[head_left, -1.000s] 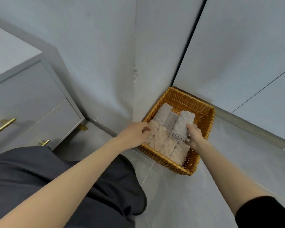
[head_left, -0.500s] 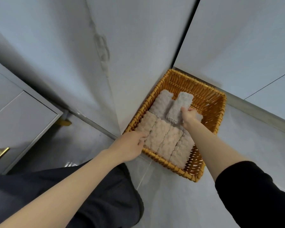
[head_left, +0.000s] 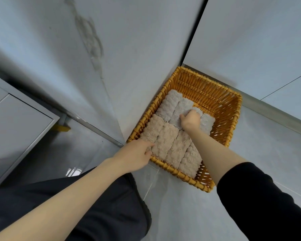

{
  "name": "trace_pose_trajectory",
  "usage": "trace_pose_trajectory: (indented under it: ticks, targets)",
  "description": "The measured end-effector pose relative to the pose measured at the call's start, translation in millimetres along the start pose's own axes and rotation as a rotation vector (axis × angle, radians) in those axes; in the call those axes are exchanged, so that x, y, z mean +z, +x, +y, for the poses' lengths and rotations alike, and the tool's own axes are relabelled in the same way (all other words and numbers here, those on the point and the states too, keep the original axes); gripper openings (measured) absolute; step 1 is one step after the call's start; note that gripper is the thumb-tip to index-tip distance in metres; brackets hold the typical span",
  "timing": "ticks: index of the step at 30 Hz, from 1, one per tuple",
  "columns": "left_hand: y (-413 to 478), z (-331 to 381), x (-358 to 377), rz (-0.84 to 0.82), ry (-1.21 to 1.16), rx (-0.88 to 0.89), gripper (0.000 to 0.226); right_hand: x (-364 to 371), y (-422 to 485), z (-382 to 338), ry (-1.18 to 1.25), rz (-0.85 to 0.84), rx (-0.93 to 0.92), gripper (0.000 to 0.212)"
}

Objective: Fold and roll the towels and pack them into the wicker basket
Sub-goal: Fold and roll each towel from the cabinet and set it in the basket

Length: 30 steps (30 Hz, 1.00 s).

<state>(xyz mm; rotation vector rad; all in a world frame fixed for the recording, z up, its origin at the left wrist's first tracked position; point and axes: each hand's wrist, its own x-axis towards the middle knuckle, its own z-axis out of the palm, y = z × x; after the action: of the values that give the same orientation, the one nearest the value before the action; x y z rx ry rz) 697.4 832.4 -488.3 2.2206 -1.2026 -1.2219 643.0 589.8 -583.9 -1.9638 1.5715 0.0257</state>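
Here we look down at a rectangular honey-coloured wicker basket (head_left: 207, 80) on the pale grey floor (head_left: 259, 162) in a corner, with beige rolled towels (head_left: 167, 141) in its near row and grey rolled towels (head_left: 170, 105) behind. Our right hand (head_left: 190, 121) is curled round a grey roll (head_left: 196, 109) in the far row. Our left hand (head_left: 135, 157) grips the basket's near-left rim, fingertips touching the first beige roll.

Grey floor (head_left: 189, 214); wicker basket (head_left: 221, 134) on it.
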Motion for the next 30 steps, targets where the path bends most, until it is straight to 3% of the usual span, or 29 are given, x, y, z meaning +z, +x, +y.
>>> trace_pose_trajectory:
  ticks: [3,7,9,14,21,30]
  targets:
    - [-4,4,-6,0.013,-0.03,-0.01,0.042,-6,-8,-5,0.002,-0.037,-0.046,0.052]
    - [-13,12,-18,0.026,-0.074,-0.018,0.042,-24,-18,-9,-0.088,-0.137,-0.1,0.031]
    - [-21,16,-26,0.06,-0.092,-0.022,0.042,-37,-30,-15,-0.035,-0.142,-0.117,0.036]
    - [-50,26,-43,0.128,-0.137,-0.01,0.039,-68,-95,-32,0.135,-0.255,-0.33,0.035]
    - [-104,26,-58,0.329,-0.21,-0.012,0.029,-104,-207,-49,0.163,-0.426,-0.612,0.025]
    - [-208,9,-110,0.595,-0.205,-0.008,0.029,-124,-314,-120,-0.009,-0.289,-0.927,0.023]
